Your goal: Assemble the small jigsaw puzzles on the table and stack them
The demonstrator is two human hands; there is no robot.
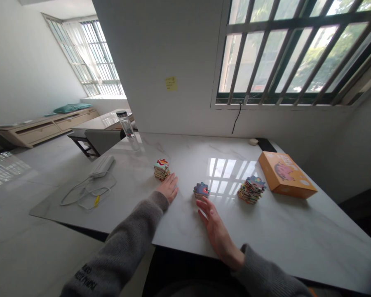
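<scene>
The left hand [168,188] lies open beside a puzzle stack [161,170] left of centre. Apart from it, the right hand [215,226], fingers loose, is just below a shorter stack [201,190] near lower centre.

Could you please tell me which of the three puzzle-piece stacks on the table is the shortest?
The middle stack, just beyond the right hand: only a thin pile, while the left stack and right stack stand visibly taller.

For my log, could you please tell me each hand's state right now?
Left hand: open, beside the left puzzle stack.
Right hand: open, near the middle puzzle stack.
</scene>
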